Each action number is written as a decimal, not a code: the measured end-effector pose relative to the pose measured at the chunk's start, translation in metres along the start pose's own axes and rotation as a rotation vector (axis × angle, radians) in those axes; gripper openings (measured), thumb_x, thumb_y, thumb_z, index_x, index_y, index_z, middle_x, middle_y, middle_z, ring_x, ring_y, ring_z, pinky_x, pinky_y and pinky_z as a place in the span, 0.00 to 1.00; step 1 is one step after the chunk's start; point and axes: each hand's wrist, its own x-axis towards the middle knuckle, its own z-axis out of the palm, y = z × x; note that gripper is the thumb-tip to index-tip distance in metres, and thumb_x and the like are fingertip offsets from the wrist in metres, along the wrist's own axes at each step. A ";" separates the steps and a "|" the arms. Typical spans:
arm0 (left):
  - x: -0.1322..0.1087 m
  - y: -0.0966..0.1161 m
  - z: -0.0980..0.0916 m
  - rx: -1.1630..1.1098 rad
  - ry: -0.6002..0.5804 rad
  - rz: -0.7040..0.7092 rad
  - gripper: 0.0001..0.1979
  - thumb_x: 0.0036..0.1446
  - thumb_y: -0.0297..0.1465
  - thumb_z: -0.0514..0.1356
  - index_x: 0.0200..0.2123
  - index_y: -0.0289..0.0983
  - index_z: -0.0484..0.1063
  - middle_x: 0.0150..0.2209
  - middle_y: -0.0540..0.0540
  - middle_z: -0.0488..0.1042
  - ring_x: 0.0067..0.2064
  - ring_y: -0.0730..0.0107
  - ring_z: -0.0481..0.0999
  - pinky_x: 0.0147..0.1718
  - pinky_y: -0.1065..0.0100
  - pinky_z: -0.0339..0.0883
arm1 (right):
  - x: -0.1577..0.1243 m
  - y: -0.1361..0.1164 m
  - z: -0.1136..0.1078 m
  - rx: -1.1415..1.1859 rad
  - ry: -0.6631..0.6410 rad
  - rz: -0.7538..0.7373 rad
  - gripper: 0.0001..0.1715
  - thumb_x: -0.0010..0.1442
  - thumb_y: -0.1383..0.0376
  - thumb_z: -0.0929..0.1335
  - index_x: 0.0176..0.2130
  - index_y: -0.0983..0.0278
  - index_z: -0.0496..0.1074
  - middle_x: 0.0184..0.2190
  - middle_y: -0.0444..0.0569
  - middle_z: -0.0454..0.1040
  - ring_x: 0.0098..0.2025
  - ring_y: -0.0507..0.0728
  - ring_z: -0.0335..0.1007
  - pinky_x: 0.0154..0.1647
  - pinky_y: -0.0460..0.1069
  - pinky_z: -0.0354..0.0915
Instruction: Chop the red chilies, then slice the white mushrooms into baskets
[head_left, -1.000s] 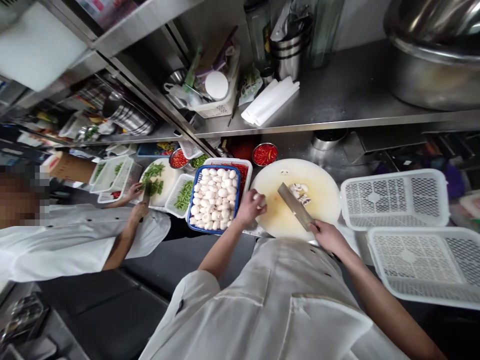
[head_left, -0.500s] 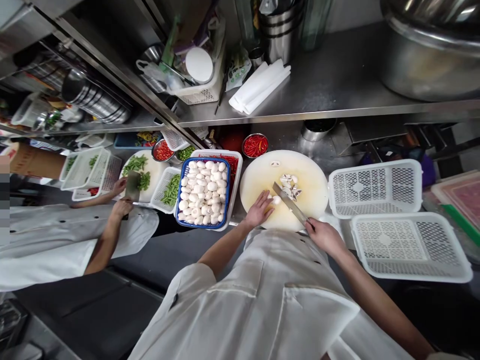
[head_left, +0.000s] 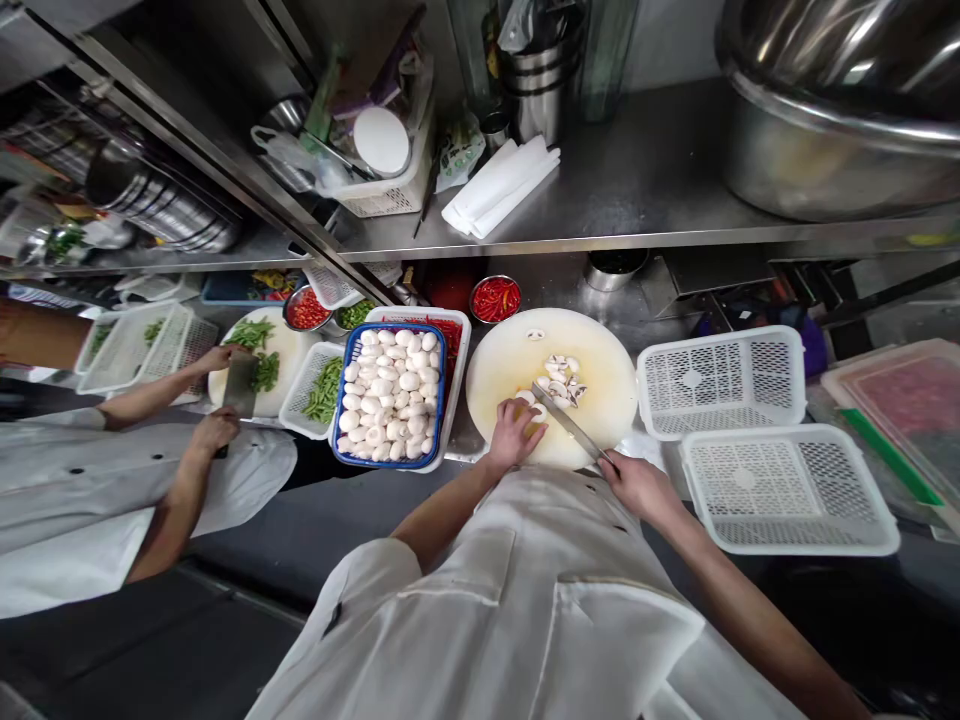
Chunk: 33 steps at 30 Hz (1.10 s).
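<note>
My right hand [head_left: 637, 484] grips the handle of a knife [head_left: 571, 424]. Its blade lies slanted across the round white cutting board [head_left: 600, 355], with the tip toward the upper left. The fingers of my left hand [head_left: 514, 434] are bent against a white mushroom [head_left: 528, 398] on the board, just left of the blade; part of the mushroom is hidden. Beyond the blade is a small heap of cut mushrooms [head_left: 561, 378]. One separate mushroom slice [head_left: 535, 334] rests near the board's far edge.
To the left, a blue-rimmed basket [head_left: 342, 400] holds whole mushrooms. A bowl of red chillies [head_left: 496, 299] stands behind the board. Two white baskets [head_left: 720, 345] are on the right. At far left, a co-worker's hands [head_left: 216, 430] hold a cleaver [head_left: 240, 384] over greens. A steel shelf [head_left: 637, 240] overhangs the back.
My left fingers, earlier stretched out, have curled in at the mushroom. The knife stays among the mushrooms in my right hand. The whole view has shifted slightly.
</note>
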 end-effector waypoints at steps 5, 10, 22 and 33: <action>0.017 -0.022 -0.014 -0.009 -0.112 0.135 0.15 0.66 0.45 0.64 0.51 0.45 0.79 0.55 0.40 0.73 0.61 0.50 0.68 0.62 0.44 0.67 | -0.001 0.001 0.003 0.016 0.032 0.011 0.21 0.77 0.56 0.58 0.46 0.59 0.77 0.41 0.53 0.84 0.44 0.62 0.79 0.36 0.50 0.55; 0.027 -0.037 -0.021 -0.077 -0.154 0.210 0.13 0.67 0.41 0.62 0.48 0.40 0.77 0.52 0.38 0.74 0.58 0.52 0.70 0.60 0.46 0.69 | -0.003 -0.003 -0.004 0.014 0.057 -0.002 0.22 0.77 0.57 0.58 0.45 0.59 0.77 0.41 0.54 0.84 0.42 0.62 0.79 0.36 0.50 0.55; 0.026 -0.039 -0.010 -0.095 -0.130 0.214 0.12 0.65 0.40 0.62 0.47 0.39 0.76 0.52 0.37 0.74 0.58 0.50 0.70 0.59 0.43 0.69 | -0.005 -0.027 -0.029 -0.013 -0.045 -0.004 0.22 0.77 0.57 0.57 0.49 0.60 0.76 0.41 0.54 0.84 0.42 0.62 0.79 0.37 0.50 0.57; 0.022 -0.039 -0.010 -0.105 -0.115 0.184 0.13 0.66 0.41 0.63 0.47 0.39 0.77 0.50 0.37 0.70 0.57 0.51 0.68 0.58 0.45 0.70 | 0.012 -0.038 -0.015 -0.007 -0.085 0.011 0.23 0.78 0.59 0.55 0.51 0.63 0.74 0.42 0.57 0.83 0.44 0.62 0.79 0.37 0.50 0.58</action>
